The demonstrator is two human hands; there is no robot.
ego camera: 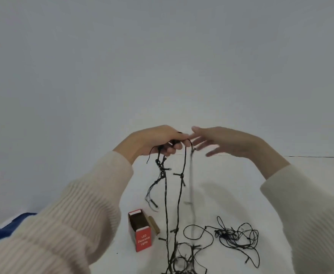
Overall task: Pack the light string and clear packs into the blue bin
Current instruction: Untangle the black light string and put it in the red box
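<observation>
The light string [181,176] is looking light, limp and tangle-prone, its small bulbs likely snagging, so gathering loops near the top seems best. It is hanging from the left hand [156,141] at centre and trailing to a tangle on the tabletop [241,184] toward 5 o'clock. The left hand is gripping bunched loops. The right hand [227,143], blurred, is showing straight, spread fingers and holding nothing, just beside a strand.
</observation>
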